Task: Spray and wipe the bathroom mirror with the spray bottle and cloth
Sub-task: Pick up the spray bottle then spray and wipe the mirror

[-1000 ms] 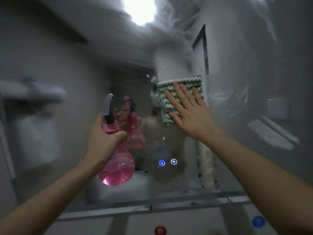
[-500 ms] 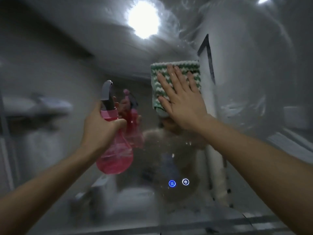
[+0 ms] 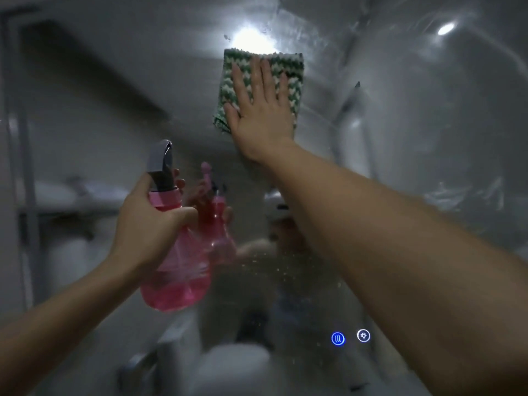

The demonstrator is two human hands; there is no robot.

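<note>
A: Right hand?
B: Flat, fingers straight and spread a little, palm pressing a green-and-white woven cloth against the bathroom mirror. Arm stretched up and across from the lower right.

A: Where on the glass?
B: High up, just under the bright glare of a reflected ceiling light. Cloth roughly square, lower left corner poking out past the thumb.

A: Left hand?
B: Wrapped round the neck of a pink spray bottle, thumb curled across the front. Fingertip showing beside the grey trigger head; whether on the trigger, cannot tell.

A: Bottle upright?
B: Roughly upright, nozzle toward the glass, pink liquid pooled in the rounded base. Held near the mirror, well below and left of the cloth. Touching the glass or not, cannot tell.

A: Beyond the hands?
B: Bottle's own reflection just to its right. Fine droplets speckling the glass lower down. Two small lit round touch icons at lower right, a blue one beside a white one. Smeared streaks on the right side of the mirror. Rest of the reflected room dim and blurred
</note>
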